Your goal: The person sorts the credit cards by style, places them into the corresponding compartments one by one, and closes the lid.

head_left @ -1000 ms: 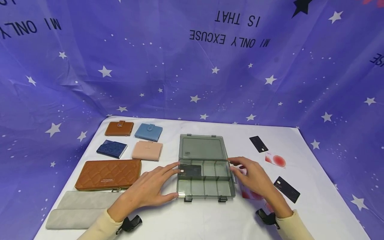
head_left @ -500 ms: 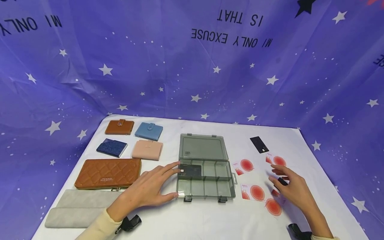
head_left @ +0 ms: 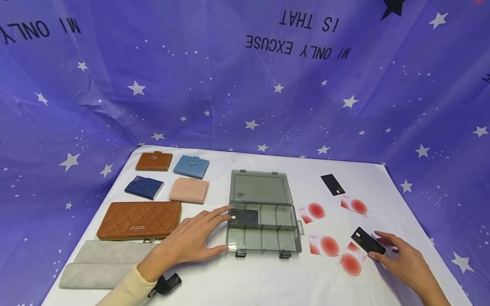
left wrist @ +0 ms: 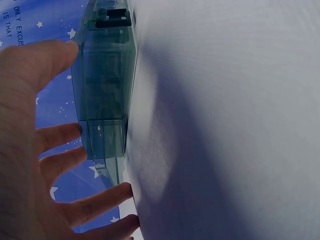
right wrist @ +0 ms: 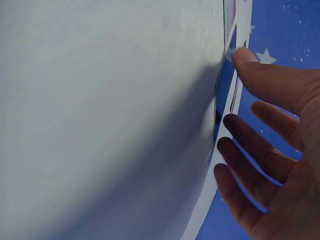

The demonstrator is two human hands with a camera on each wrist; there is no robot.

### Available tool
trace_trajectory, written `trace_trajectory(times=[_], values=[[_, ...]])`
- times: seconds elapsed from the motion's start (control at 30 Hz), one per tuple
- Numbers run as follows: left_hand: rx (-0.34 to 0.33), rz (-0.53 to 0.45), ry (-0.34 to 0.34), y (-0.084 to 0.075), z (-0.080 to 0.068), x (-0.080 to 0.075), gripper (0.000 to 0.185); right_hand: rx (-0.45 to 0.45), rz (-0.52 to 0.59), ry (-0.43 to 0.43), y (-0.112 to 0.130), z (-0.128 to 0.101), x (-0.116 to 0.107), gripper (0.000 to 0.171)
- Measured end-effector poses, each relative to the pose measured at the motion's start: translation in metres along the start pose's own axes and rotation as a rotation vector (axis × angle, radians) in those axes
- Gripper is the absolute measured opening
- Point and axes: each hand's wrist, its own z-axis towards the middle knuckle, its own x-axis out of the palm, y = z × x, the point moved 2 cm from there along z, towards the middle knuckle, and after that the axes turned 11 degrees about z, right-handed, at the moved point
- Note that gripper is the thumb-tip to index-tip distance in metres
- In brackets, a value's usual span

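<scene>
A translucent grey-green compartment box lies with its lid folded back on the white table. One black VIP card is in its upper left compartments. My left hand rests spread at the box's left side, thumb at the lower corner and fingertips at the upper edge; in the left wrist view these fingertips are right at the box wall. On the right, my right hand reaches around another black VIP card, thumb and forefinger at opposite edges. The right wrist view shows its thumb against the card's edge.
Several red-and-white cards and a further black card lie right of the box. At left are brown, light blue, navy and pink cardholders, a quilted brown wallet and a grey wallet.
My right hand has left the box's right side and moved right to the black VIP card, uncovering the red-and-white cards. My left hand has stayed at the box.
</scene>
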Motion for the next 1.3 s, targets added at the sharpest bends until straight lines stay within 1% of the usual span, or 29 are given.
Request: trace_trajectory(times=[0.1, 0.27, 0.33, 0.43, 0.57, 0.67, 0.77, 0.9, 1.0, 1.07, 1.17, 1.3], values=[[-0.003, -0.001, 0.003, 0.0, 0.0, 0.0, 0.079, 0.032, -0.042, 0.019, -0.004, -0.005, -0.003, 0.067], [0.001, -0.002, 0.005, 0.0, 0.0, 0.001, 0.078, 0.064, -0.071, 0.02, -0.007, -0.004, -0.003, 0.053], [0.002, -0.001, 0.0, 0.0, 0.0, 0.001, 0.078, 0.059, -0.069, 0.015, -0.007, -0.004, -0.003, 0.05], [0.003, -0.003, -0.004, 0.0, 0.0, 0.002, 0.077, 0.05, -0.05, 0.009, -0.008, -0.003, -0.003, 0.053], [-0.002, -0.01, 0.012, -0.001, -0.001, 0.003, 0.078, 0.07, -0.029, -0.02, -0.007, -0.004, -0.005, 0.052], [-0.011, -0.012, 0.029, -0.001, -0.001, 0.003, 0.079, 0.084, -0.027, -0.039, -0.003, -0.001, -0.007, 0.041], [-0.012, -0.017, 0.033, -0.002, -0.001, 0.002, 0.079, 0.071, -0.006, -0.06, 0.004, 0.007, -0.007, 0.029], [-0.004, -0.016, 0.019, -0.002, -0.001, 0.002, 0.078, 0.078, 0.048, -0.098, 0.02, 0.021, -0.005, 0.025], [0.001, -0.011, 0.008, -0.001, -0.001, 0.001, 0.078, 0.097, 0.11, -0.123, 0.038, 0.034, 0.001, 0.026], [0.005, -0.012, 0.001, -0.001, 0.0, 0.001, 0.078, 0.088, 0.158, -0.133, 0.052, 0.042, 0.008, 0.025], [0.005, -0.012, 0.004, -0.001, 0.0, 0.0, 0.077, 0.048, 0.211, -0.121, 0.078, 0.053, 0.022, 0.026], [-0.002, -0.016, 0.012, -0.001, -0.001, -0.001, 0.077, -0.004, 0.325, -0.062, 0.114, 0.064, 0.045, 0.025]])
